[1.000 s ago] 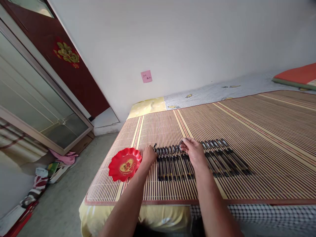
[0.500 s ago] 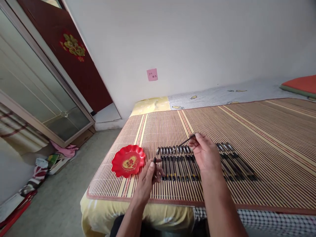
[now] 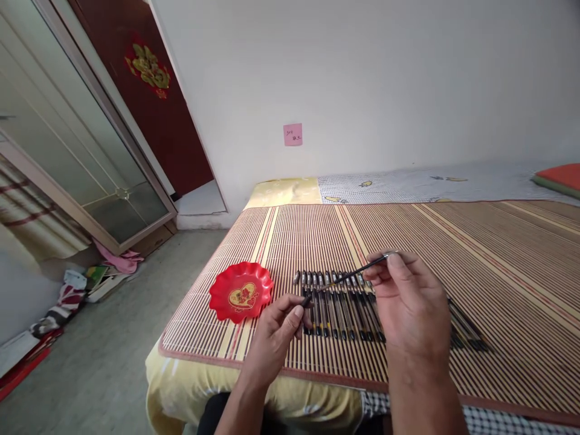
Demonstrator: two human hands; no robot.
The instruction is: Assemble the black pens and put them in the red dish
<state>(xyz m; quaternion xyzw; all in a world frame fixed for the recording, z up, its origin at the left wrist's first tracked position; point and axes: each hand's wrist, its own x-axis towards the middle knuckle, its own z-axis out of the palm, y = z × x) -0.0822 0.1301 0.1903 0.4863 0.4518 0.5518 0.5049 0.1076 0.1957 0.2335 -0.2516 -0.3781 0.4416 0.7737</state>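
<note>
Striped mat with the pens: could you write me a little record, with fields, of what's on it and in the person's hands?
Surface: striped mat
On it: row of pens; red scalloped plate with a gold heart design
Plate position: left of the pens
Left hand: pinches a small black piece
Right hand: holds a slim dark pen part, slanting down toward the left hand
Held pieces touching: cannot tell

A slim rod [image 3: 353, 273] (dark) slants above rowed pens [image 3: 343, 317].
</note>
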